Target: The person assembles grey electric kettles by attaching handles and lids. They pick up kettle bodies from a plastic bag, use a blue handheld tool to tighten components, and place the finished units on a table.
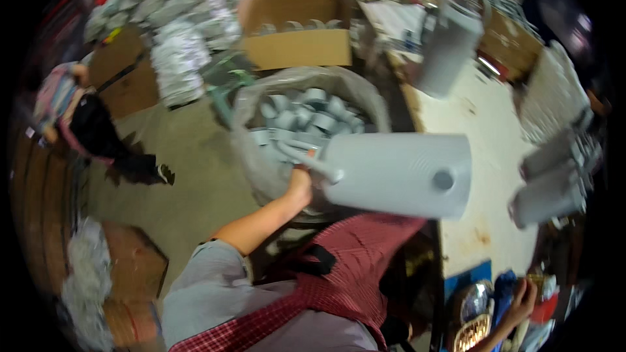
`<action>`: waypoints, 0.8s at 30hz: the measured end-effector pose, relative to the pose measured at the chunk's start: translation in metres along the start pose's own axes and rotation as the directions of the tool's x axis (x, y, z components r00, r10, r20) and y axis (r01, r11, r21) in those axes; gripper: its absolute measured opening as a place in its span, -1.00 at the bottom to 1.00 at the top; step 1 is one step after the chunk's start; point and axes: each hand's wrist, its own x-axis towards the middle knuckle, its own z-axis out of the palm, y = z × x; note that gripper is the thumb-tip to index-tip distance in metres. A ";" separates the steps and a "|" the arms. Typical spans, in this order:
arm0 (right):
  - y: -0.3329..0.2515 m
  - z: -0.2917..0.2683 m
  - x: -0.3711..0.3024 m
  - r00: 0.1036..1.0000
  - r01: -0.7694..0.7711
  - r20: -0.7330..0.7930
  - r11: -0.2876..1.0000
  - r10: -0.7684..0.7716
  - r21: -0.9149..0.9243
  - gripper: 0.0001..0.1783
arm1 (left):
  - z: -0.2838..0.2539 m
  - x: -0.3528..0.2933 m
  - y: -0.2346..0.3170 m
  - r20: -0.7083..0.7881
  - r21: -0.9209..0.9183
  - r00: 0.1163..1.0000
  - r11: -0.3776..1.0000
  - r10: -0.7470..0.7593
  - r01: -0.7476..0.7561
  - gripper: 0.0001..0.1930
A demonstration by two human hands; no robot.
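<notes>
My left hand (300, 187) is closed at the handle end of a large grey plastic cylinder (398, 176). The cylinder lies sideways in the air in front of me, with a dark round spot near its right end; most of my left fingers are hidden behind it. My right hand (521, 300) is at the lower right, over a cluster of small items at the near end of the table. Its visible fingers point upward, slightly apart, with nothing visible between them. Beside it are a blue cloth (502, 287) and a shiny rounded object (476, 301).
Under the cylinder stands a plastic-lined bin (244, 150) of grey ring-like parts, with a cardboard box (297, 52) behind. On the white table (482, 117), a similar grey cylinder (450, 49) stands upright; others (554, 189) lie at right. Another person (85, 117) is at far left.
</notes>
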 end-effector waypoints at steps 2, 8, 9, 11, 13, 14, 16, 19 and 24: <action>-0.018 0.016 0.010 1.000 -0.013 0.027 1.000 0.014 -0.022 -0.76 | -0.017 0.015 0.017 -0.171 0.075 0.977 0.990 0.129 -0.118 -0.58; -0.009 0.020 0.012 0.998 -0.060 0.010 0.991 0.059 0.118 -0.77 | -0.082 0.029 0.037 -0.308 0.082 0.931 0.980 0.198 -0.181 -0.62; -0.074 0.009 0.009 0.999 0.042 0.022 0.999 -0.041 -0.031 -0.77 | -0.088 0.023 0.039 -0.345 0.094 0.919 0.981 0.190 -0.168 -0.62; -0.046 0.001 0.017 0.989 -0.021 0.150 0.998 0.013 0.051 -0.79 | -0.095 0.015 0.033 -0.391 0.090 0.907 0.987 0.156 -0.131 -0.61; -0.050 0.011 0.014 0.998 -0.005 0.070 0.999 0.002 0.052 -0.78 | -0.112 0.026 0.022 -0.375 0.114 0.906 0.980 0.193 -0.162 -0.60; -0.050 0.015 0.013 0.999 -0.006 0.051 0.999 0.003 0.049 -0.77 | -0.119 0.028 0.018 -0.371 0.127 0.905 0.977 0.209 -0.173 -0.59; -0.047 0.019 0.015 0.999 0.005 0.033 0.999 -0.007 0.041 -0.76 | -0.128 0.030 0.005 -0.400 0.133 0.892 0.976 0.210 -0.170 -0.58; -0.045 0.024 0.012 1.000 0.008 0.009 0.999 -0.009 0.038 -0.75 | -0.121 0.024 0.008 -0.429 0.134 0.880 0.978 0.204 -0.162 -0.58; -0.038 0.034 0.005 1.000 0.011 -0.030 0.998 -0.009 0.069 -0.72 | -0.116 0.013 0.015 -0.396 0.114 0.893 0.976 0.215 -0.184 -0.58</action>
